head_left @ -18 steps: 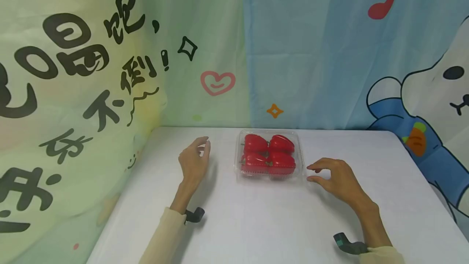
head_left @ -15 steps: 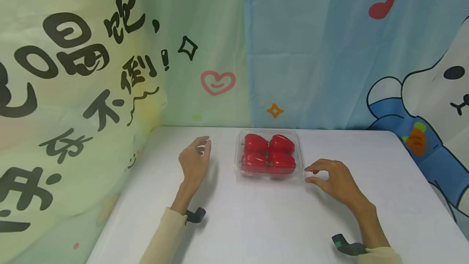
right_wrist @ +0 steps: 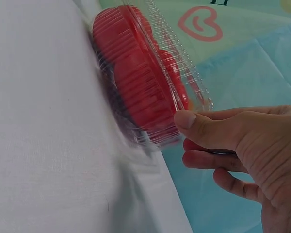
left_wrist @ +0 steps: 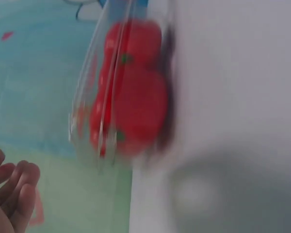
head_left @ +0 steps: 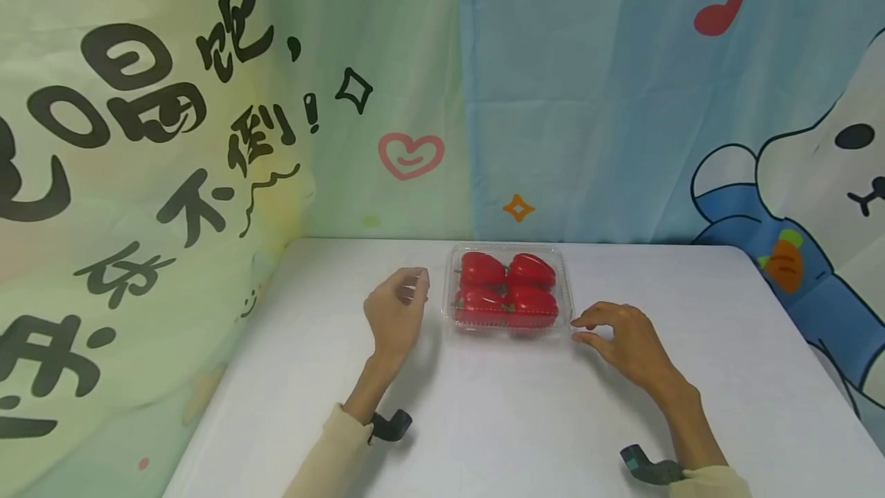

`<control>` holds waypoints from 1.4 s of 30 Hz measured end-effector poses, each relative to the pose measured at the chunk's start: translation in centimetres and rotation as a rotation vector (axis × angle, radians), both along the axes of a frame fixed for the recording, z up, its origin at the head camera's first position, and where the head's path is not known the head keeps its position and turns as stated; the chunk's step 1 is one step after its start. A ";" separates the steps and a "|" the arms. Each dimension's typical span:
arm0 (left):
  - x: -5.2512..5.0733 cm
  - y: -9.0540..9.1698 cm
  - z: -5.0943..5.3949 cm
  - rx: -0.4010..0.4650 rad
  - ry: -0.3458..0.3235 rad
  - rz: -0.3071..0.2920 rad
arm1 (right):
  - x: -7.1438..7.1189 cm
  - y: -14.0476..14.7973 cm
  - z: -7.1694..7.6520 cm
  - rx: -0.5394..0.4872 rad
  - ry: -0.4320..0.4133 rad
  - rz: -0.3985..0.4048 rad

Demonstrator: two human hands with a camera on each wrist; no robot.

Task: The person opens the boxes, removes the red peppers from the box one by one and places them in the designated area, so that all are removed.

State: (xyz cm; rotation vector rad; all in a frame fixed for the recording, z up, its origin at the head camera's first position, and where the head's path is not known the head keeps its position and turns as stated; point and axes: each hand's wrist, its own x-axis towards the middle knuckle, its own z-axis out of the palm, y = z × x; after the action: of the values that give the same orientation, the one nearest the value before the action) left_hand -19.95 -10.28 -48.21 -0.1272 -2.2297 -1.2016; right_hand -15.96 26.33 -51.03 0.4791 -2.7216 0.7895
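Observation:
A clear plastic clamshell box [head_left: 508, 329] stands at the back middle of the white table, its lid down over several red bell peppers [head_left: 531, 302]. My left hand [head_left: 397, 317] hovers left of the box, apart from it, with loosely curled fingers and nothing in them. In the left wrist view only the fingertips [left_wrist: 26, 182] show. At the box's front right corner is my right hand [head_left: 629, 344], thumb and forefinger bent with a small gap between them. The right wrist view has the thumb [right_wrist: 199, 124] overlapping the box edge; whether it touches cannot be told.
White cloth covers the table [head_left: 498, 421]. Behind it hangs a printed curtain [head_left: 553, 98], close to the table's back edge. Dark wrist camera mounts [head_left: 392, 426] stick out at both wrists.
My left hand has moved right, closer to the box. My right hand has shifted slightly left to the box's corner. The box has stayed in place.

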 end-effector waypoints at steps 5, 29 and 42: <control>1.5 2.7 -0.1 0.054 -0.028 -0.087 | 0.2 -0.2 0.1 0.006 0.003 -0.004; 5.6 11.1 -3.0 0.311 -0.261 -0.457 | 0.9 -1.0 -0.2 0.050 0.167 -0.018; 6.1 14.5 -5.0 0.445 -0.450 -0.554 | 0.9 -1.3 -0.2 0.086 0.261 0.017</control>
State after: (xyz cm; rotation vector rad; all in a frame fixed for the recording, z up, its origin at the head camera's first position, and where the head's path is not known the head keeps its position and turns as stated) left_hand -13.85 4.25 -53.20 -0.3378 -2.2972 -2.1825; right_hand -15.04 25.03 -51.22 0.5808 -2.5184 0.5705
